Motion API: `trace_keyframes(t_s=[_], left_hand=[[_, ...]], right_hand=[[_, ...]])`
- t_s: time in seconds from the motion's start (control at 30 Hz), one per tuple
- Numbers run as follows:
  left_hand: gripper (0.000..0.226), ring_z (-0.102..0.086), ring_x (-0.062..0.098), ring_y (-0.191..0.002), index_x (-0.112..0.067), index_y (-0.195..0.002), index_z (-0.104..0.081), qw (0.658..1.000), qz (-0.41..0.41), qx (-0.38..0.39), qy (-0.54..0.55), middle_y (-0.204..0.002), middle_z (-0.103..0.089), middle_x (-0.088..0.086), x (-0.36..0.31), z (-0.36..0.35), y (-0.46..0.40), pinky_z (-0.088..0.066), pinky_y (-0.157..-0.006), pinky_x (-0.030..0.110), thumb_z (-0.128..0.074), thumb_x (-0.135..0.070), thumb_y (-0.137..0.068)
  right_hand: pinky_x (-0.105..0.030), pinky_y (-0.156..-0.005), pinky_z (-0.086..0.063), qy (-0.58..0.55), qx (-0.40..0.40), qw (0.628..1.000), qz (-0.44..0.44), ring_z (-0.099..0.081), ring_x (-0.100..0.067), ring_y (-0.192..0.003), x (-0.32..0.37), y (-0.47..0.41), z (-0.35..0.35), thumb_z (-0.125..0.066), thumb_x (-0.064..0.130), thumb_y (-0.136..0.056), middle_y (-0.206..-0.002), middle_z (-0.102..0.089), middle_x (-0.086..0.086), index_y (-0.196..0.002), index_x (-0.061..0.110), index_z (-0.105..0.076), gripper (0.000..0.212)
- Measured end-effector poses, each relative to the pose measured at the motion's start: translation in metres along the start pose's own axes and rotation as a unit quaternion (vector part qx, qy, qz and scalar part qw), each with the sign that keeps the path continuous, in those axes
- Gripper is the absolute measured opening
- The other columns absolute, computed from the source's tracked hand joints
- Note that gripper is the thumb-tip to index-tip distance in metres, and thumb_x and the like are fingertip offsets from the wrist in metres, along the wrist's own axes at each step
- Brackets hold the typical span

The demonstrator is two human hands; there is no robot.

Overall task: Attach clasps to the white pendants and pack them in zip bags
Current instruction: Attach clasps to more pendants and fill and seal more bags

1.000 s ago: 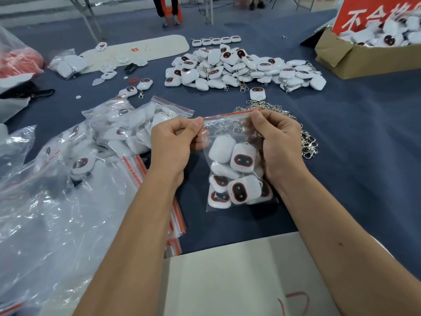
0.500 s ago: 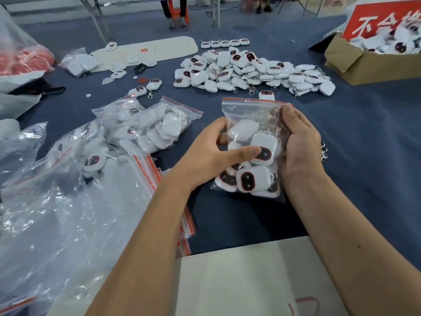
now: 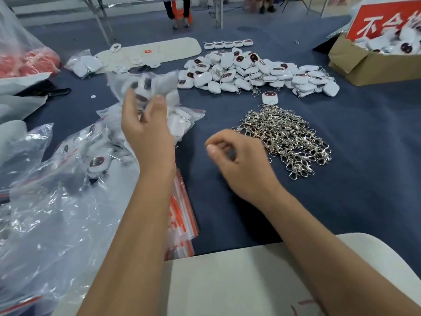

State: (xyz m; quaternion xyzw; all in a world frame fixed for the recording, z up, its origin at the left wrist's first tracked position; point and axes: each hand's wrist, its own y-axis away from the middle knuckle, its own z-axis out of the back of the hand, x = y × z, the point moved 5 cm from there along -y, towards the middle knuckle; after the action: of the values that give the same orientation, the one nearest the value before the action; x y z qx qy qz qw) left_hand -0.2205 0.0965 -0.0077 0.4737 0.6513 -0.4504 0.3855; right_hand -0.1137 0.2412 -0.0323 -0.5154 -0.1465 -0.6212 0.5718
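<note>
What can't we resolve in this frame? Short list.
Head view, the only one:
- Filled zip bag at the left hand: motion blur; seal state and grip unreadable.
- Right hand: blurred; whether its curled fingers hold anything is unclear.
- Cardboard box: cut off by the right edge.
- Clasp pile: single clasps too tangled to count.
</note>
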Motion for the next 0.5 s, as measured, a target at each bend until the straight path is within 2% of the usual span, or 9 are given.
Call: trace_keyframes(t_s=[0.07, 0.13, 0.2, 0.23, 0.3, 0.37, 0.43, 0.5], left_hand=[[0.052, -0.063, -0.011, -0.11, -0.01, -0.144, -0.053, 0.999, -0.004, -0.031, 0.01, -0.146, -0.054, 0.001, -0.005, 0.001, 0.001, -0.055, -0.102, 0.031, -0.067, -0.012, -0.094], [0.036, -0.068, 0.008, -0.11, -0.009, -0.129, -0.063, 0.999, -0.005, -0.039, 0.012, -0.133, -0.061, 0.005, -0.01, 0.003, -0.001, -0.06, -0.085, 0.029, -0.066, -0.01, -0.093], [0.022, -0.072, 0.024, -0.102, -0.009, -0.114, -0.067, 1.0, -0.014, -0.021, -0.002, -0.121, -0.066, 0.011, -0.017, 0.005, -0.005, -0.06, -0.072, 0.029, -0.062, -0.013, -0.093], [0.019, -0.073, 0.028, -0.096, -0.009, -0.11, -0.067, 1.0, -0.016, -0.011, -0.017, -0.115, -0.068, 0.012, -0.02, 0.006, -0.008, -0.059, -0.068, 0.03, -0.061, -0.015, -0.093], [0.013, -0.073, 0.026, -0.081, -0.011, -0.103, -0.067, 0.999, -0.005, 0.004, -0.032, -0.102, -0.071, 0.008, -0.023, 0.009, -0.012, -0.058, -0.062, 0.032, -0.06, -0.018, -0.095], [0.011, -0.072, 0.021, -0.072, -0.011, -0.099, -0.066, 0.999, 0.006, 0.012, -0.04, -0.094, -0.073, 0.005, -0.024, 0.012, -0.014, -0.055, -0.057, 0.031, -0.06, -0.019, -0.096], [0.011, -0.07, 0.02, -0.068, -0.01, -0.097, -0.066, 0.998, 0.012, 0.017, -0.052, -0.089, -0.073, 0.004, -0.022, 0.012, -0.014, -0.052, -0.054, 0.029, -0.059, -0.019, -0.096], [0.012, -0.068, 0.019, -0.065, -0.009, -0.095, -0.067, 0.998, 0.019, 0.027, -0.056, -0.084, -0.072, 0.002, -0.019, 0.01, -0.014, -0.051, -0.053, 0.027, -0.059, -0.018, -0.097]], right_hand=[[-0.029, -0.083, -0.048, 0.06, 0.067, 0.995, 0.04, -0.062, -0.013, -0.083, 0.017, 0.008, -0.021, -0.072, 0.017, -0.094, -0.089, -0.072, 0.002, -0.098, 0.011, -0.075, 0.007], [-0.038, -0.088, -0.044, 0.128, 0.11, 0.984, 0.049, -0.055, -0.024, -0.092, 0.028, 0.017, -0.041, -0.068, 0.029, -0.097, -0.095, -0.068, -0.002, -0.103, 0.014, -0.073, 0.017], [-0.041, -0.087, -0.043, 0.188, 0.131, 0.973, 0.027, -0.045, -0.025, -0.095, 0.036, 0.026, -0.057, -0.059, 0.044, -0.096, -0.098, -0.059, -0.001, -0.106, 0.017, -0.068, 0.031], [-0.041, -0.087, -0.042, 0.219, 0.136, 0.966, 0.02, -0.042, -0.024, -0.095, 0.04, 0.03, -0.063, -0.057, 0.053, -0.092, -0.1, -0.054, 0.0, -0.107, 0.019, -0.064, 0.037], [-0.04, -0.084, -0.038, 0.244, 0.14, 0.959, 0.01, -0.037, -0.022, -0.094, 0.046, 0.038, -0.073, -0.062, 0.063, -0.079, -0.099, -0.045, 0.002, -0.102, 0.021, -0.055, 0.049], [-0.039, -0.082, -0.033, 0.243, 0.136, 0.96, 0.002, -0.034, -0.022, -0.094, 0.048, 0.04, -0.078, -0.069, 0.064, -0.069, -0.097, -0.04, 0.003, -0.091, 0.023, -0.046, 0.052], [-0.038, -0.082, -0.033, 0.223, 0.138, 0.965, -0.026, -0.037, -0.024, -0.096, 0.046, 0.037, -0.077, -0.075, 0.061, -0.069, -0.094, -0.041, 0.003, -0.081, 0.026, -0.044, 0.049], [-0.037, -0.082, -0.038, 0.165, 0.137, 0.975, -0.063, -0.042, -0.025, -0.093, 0.039, 0.031, -0.07, -0.077, 0.056, -0.078, -0.088, -0.046, 0.003, -0.07, 0.027, -0.046, 0.043]])
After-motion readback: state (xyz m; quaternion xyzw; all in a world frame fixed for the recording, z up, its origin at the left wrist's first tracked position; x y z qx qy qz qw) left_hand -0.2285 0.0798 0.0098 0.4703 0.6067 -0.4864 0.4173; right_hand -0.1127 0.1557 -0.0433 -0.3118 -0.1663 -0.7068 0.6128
